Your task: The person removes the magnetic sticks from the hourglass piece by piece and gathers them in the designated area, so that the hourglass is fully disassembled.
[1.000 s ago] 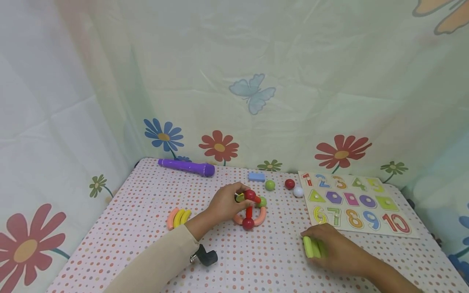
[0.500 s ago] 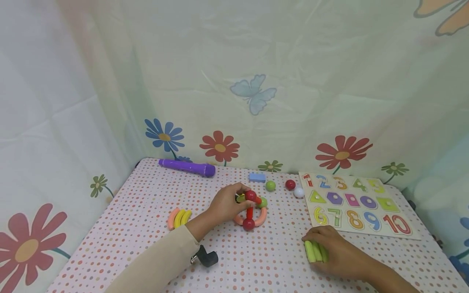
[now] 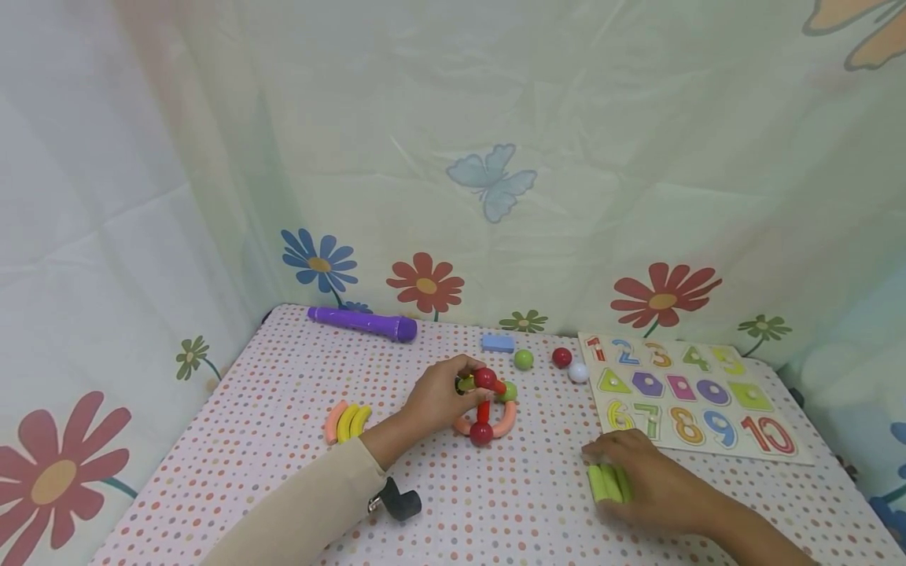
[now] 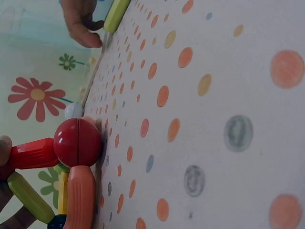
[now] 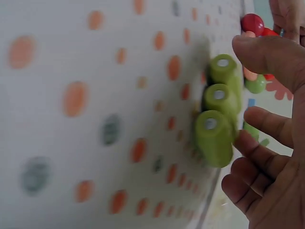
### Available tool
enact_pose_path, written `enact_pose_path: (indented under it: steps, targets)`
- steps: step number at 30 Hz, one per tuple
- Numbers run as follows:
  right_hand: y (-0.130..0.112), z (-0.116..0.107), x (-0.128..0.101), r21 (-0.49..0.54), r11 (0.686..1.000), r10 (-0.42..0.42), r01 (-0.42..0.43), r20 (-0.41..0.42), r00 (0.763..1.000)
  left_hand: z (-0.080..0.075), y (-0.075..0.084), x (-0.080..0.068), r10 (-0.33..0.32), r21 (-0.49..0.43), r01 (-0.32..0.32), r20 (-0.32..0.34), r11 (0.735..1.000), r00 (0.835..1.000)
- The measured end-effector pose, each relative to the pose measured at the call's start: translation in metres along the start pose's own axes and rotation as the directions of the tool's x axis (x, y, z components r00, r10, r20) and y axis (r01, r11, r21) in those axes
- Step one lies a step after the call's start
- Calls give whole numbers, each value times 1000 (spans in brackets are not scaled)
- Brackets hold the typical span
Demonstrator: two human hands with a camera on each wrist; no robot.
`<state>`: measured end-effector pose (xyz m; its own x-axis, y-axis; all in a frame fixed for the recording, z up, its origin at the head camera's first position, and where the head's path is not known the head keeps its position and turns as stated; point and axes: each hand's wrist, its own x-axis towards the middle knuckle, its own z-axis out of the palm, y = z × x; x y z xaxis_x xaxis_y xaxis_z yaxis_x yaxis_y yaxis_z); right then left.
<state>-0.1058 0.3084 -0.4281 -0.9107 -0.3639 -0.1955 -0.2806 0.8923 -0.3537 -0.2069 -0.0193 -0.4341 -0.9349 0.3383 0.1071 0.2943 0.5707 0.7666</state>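
Observation:
My left hand [image 3: 437,397] grips a structure of magnetic sticks and balls, with a red ball [image 3: 481,434] low at its front and a red stick [image 4: 34,153] rising from it. Curved salmon sticks [image 4: 80,198] form its base on the table; my palm hides part of the far side. My right hand [image 3: 654,483] hovers around several light green magnetic sticks [image 3: 607,483], lying side by side on the table. In the right wrist view the thumb [image 5: 271,55] is apart from these sticks, and silver magnet ends show on them. Fingertips seem close to the sticks; contact is unclear.
Salmon and yellow curved sticks [image 3: 344,421] lie left of my forearm, near a black clamp-like piece [image 3: 400,501]. Behind are a purple toy microphone [image 3: 364,323], a blue block [image 3: 499,343] and loose green, red and white balls [image 3: 578,373]. A number puzzle board [image 3: 690,397] lies right.
My right hand has set the green sticks side by side on the table and loosened its fingers from them. The left hand keeps holding the structure in place.

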Motion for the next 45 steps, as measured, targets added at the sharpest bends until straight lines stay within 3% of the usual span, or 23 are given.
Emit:
enact_pose_path:
  steps: [6, 16, 20, 28, 33, 38, 45]
  targets:
    - [-11, -14, 9, -17, 995, -102, 101, -127, 987, 1, -1, -1, 22, -23, -23, -6, 999, 1000]
    - [-42, -28, 41, -54, 983, -186, 178, -330, 925, 2, -2, -4, -21, -58, 21, 1, 998, 1000]
    - [-54, -28, 57, -56, 979, -204, 198, -363, 909, 3, -5, -5, 31, -64, -31, 3, 997, 1000]
    - [-79, -25, 92, 5, 962, -251, 272, -371, 894, 3, -12, -7, 125, -11, -125, 21, 992, 992]
    - [-92, -24, 110, 69, 953, -259, 296, -325, 910, 4, -12, -6, 162, 69, -165, 45, 984, 986]
    - [-100, -22, 119, 137, 951, -236, 278, -265, 935, 4, -8, -8, 155, 129, -161, 53, 978, 986]
    - [-104, -18, 125, 157, 954, -212, 255, -249, 945, 5, -8, -9, 136, 122, -142, 54, 982, 989]
